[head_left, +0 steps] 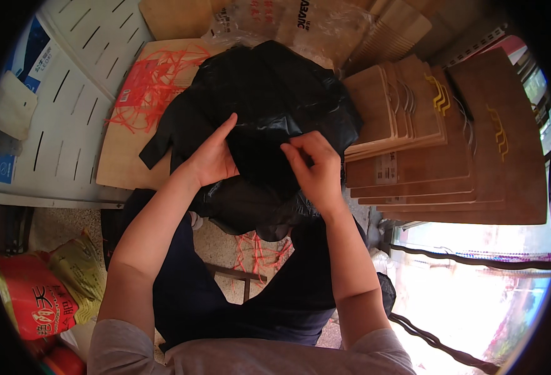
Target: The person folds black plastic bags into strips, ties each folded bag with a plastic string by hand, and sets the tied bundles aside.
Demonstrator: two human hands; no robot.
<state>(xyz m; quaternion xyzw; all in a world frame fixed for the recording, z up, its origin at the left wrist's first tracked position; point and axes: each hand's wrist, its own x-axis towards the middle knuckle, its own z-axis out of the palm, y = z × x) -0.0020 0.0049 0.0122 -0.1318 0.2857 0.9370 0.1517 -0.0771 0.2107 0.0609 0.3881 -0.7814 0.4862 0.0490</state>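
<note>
A large black plastic bag lies bunched in front of me, spread over a light wooden board and hanging toward my knees. My left hand is at its left side, thumb stretched up and apart; the other fingers go into the dark folds and are partly hidden. On the right, my right hand has its thumb and forefinger pinched together on the plastic, with the remaining fingers curled. A dark opening or fold of the bag shows between the two hands. What the bag contains, if anything, cannot be seen.
Red plastic strings lie tangled on the wooden board, and more strings are on the floor. Wooden boards with hooks stand at the right. A slotted white metal panel rises at the left, above a red-and-yellow sack.
</note>
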